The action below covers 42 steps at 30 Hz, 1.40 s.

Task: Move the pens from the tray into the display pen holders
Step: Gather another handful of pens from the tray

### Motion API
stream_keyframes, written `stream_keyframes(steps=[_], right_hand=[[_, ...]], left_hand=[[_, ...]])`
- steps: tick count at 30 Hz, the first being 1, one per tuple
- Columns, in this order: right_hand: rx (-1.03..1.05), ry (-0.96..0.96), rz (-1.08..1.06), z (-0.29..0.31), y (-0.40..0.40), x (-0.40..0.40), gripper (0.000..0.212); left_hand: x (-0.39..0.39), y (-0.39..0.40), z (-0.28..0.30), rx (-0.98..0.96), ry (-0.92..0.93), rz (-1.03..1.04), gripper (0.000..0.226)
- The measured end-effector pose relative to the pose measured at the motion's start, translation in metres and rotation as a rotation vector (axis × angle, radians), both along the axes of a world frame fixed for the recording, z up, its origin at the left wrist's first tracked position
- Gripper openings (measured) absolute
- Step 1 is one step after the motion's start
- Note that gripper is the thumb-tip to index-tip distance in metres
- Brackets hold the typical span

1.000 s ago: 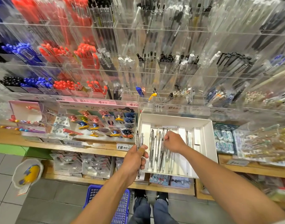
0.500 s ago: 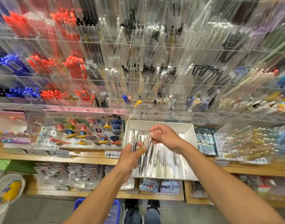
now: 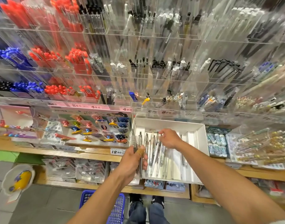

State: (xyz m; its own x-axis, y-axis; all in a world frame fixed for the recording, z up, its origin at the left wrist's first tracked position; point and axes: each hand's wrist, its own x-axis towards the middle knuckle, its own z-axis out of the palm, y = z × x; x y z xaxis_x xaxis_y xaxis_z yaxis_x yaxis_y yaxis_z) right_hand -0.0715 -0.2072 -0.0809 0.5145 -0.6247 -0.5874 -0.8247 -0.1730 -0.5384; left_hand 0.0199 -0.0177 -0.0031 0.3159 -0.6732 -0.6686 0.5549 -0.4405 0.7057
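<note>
While the person stands at the wooden shelf [image 3: 93,155], the scene reads so:
Left hand [image 3: 133,160]: curled round a bundle of pens [image 3: 138,143], thumb pressed across them; the bundle stands upright at the tray's left edge.
Right hand [image 3: 169,138]: over the tray, fingers bent and pinching the tops of loose pens [image 3: 156,151]; the exact grip is partly hidden.
Tray [image 3: 201,139]: white, resting on the shelf; more pens lie lengthwise inside.
Pen holders [image 3: 138,75]: clear tiers on the wall above the tray; red, blue, black and clear pens stand in them.
Basket [image 3: 117,209]: blue, on the floor by the person's feet.
</note>
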Motion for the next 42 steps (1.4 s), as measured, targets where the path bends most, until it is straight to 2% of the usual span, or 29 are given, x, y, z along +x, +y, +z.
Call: stream_keyframes(steps=[4,8,12,13,16,19,22,25,27,31,34,35,37,40,41,42], right_hand=[[-0.065,0.126,0.006,-0.023,0.009,0.014,0.030],[-0.083,0.167,-0.109,-0.037,0.019,0.025,0.029],[-0.091,0.191,-0.112,-0.040,0.019,0.030,0.013],[-0.077,0.163,-0.119,-0.039,0.019,0.029,0.010],[0.025,-0.035,-0.238,-0.033,0.019,0.020,0.014],[0.098,-0.222,-0.311,-0.015,0.018,0.008,0.017],[0.120,-0.326,-0.335,0.009,0.016,0.000,0.014],[0.227,-0.454,-0.359,0.036,0.019,-0.005,0.014],[0.324,-0.529,-0.323,0.052,0.025,-0.009,0.014],[0.450,-0.585,-0.226,0.073,0.040,-0.012,0.018],[0.492,-0.605,-0.234,0.078,0.045,-0.013,0.022],[0.502,-0.612,-0.242,0.078,0.044,-0.013,0.021],[0.493,-0.600,-0.260,0.074,0.039,-0.013,0.017],[0.330,-0.415,-0.320,0.052,0.025,-0.015,0.006],[0.247,-0.317,-0.330,0.041,0.020,-0.016,0.004],[0.170,-0.220,-0.322,0.030,0.015,-0.017,0.005]], left_hand=[[-0.001,0.008,-0.003,0.044,-0.023,-0.012,0.029],[0.000,0.010,-0.008,0.104,-0.043,-0.014,0.036],[0.002,0.012,-0.012,0.174,-0.043,0.022,0.065],[0.002,0.013,-0.013,0.180,-0.046,0.024,0.067],[0.005,0.016,-0.016,0.188,-0.058,0.006,0.051],[0.003,0.014,-0.015,0.201,-0.069,0.024,0.048],[0.003,0.012,-0.013,0.139,-0.041,0.087,0.037],[0.004,0.009,-0.011,0.119,-0.042,0.112,0.037],[0.003,0.005,-0.008,0.122,-0.078,0.109,0.049],[-0.002,-0.001,-0.002,0.137,-0.156,-0.011,0.094],[-0.005,-0.005,-0.001,0.114,-0.121,-0.067,0.114],[-0.006,-0.006,0.000,0.111,-0.117,-0.062,0.112],[-0.005,-0.007,-0.001,0.106,-0.131,-0.051,0.087],[0.000,-0.003,-0.003,0.073,-0.061,-0.010,0.053],[0.001,-0.002,-0.004,0.080,-0.038,0.000,0.051],[0.002,0.001,-0.006,0.093,-0.018,-0.003,0.062]])
